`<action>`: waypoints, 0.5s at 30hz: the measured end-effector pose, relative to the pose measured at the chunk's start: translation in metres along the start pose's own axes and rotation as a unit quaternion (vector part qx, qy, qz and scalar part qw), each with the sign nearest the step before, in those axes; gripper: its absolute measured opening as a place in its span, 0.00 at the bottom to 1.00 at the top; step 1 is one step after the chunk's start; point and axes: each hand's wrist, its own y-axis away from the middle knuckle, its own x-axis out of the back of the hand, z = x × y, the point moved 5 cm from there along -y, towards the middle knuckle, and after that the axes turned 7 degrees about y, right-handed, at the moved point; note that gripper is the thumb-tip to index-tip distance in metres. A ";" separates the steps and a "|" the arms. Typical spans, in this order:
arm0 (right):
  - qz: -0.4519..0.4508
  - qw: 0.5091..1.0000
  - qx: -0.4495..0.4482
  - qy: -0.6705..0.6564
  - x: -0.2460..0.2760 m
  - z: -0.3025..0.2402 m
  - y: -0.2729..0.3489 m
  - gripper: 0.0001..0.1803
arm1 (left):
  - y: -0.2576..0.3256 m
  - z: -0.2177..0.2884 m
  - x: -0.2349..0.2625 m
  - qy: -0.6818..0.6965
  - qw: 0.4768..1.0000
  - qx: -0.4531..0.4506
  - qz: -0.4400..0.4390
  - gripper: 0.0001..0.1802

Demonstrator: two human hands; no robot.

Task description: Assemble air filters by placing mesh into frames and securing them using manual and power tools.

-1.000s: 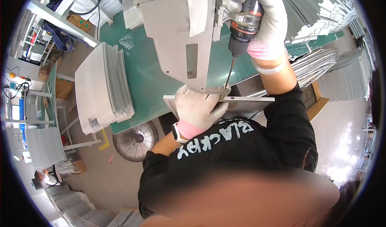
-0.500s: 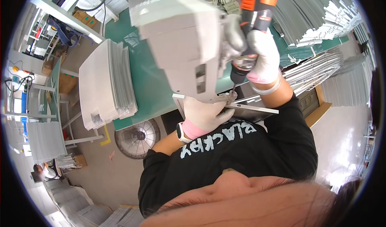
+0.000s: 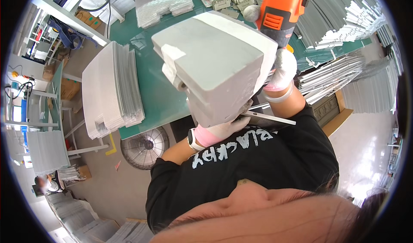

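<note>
My left hand, in a white and pink glove, is closed at the lower end of a light grey box-shaped housing. Its thumb shows, while most of its fingers are hidden behind the housing. A perforated metal panel with a pale edge lies against my body beside the thumb. My right hand, gloved too, is wrapped round an orange and black power drill, right of the housing. The housing hides the drill's tip and part of that hand.
A green worktable carries a stack of pale perforated sheets at left and more sheets at the back. Long grey strips are piled far right. A round floor fan stands below the table's near edge; an open cardboard box is at right.
The grey housing has tilted, so its broad flat face now shows and its slotted side is out of sight. The drill has shifted up and right, its tip now hidden. My left hand has barely moved.
</note>
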 end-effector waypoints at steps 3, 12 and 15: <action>-0.001 1.000 0.007 0.001 -0.005 0.005 -0.004 0.38 | 0.001 -0.004 -0.002 0.019 1.000 0.009 0.000 0.20; 0.182 0.952 0.056 0.238 -0.012 -0.068 -0.078 0.14 | -0.016 -0.004 0.032 -0.190 0.981 -0.001 0.022 0.17; 0.123 0.839 0.197 0.492 -0.002 -0.121 -0.107 0.26 | -0.042 0.007 0.079 -0.237 0.971 -0.022 0.037 0.15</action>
